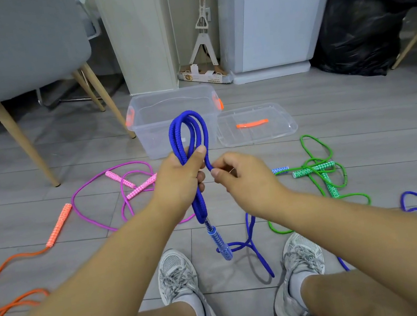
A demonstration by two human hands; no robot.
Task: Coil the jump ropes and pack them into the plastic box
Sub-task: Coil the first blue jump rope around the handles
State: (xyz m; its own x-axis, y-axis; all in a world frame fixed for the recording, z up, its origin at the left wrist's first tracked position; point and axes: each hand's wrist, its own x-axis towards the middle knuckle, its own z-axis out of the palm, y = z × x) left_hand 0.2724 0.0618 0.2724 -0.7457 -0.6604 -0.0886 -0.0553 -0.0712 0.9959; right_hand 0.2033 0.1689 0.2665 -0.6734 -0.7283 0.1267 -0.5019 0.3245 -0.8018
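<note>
Seated above grey floor planks [359,110], a person in grey sneakers, left [179,278] and right [300,261], works on a blue jump rope [199,206] held at arm's length over the feet. One blue handle [220,244] dangles from the gathered strands between the shoes, and loose blue rope trails across the floor between and beyond the shoes to the right.

The left hand [178,182] grips the bundled loops, fingers curled round them and the thumb pressed against the strands, so that a tall loop stands up above the fist. Just beside it, the right hand [243,176] appears to pinch a single strand coming off that loop between thumb and forefinger; the other fingers are tucked under and partly hidden.

Uncoiled ropes lie spread on the floor around the person: an orange rope [4,263] at far left, a purple rope [87,183] with pink patterned handles behind the left forearm, and a green rope [314,169] to the right, with the second blue handle [280,170] lying next to its handles.

Beyond the hands sits the clear plastic box [152,128], open, with orange latches. Its lid [274,130] lies flat on the floor just to the right. A grey chair [17,43] with wooden legs, a mop [202,34] and a black bag [356,28] stand along the back.
</note>
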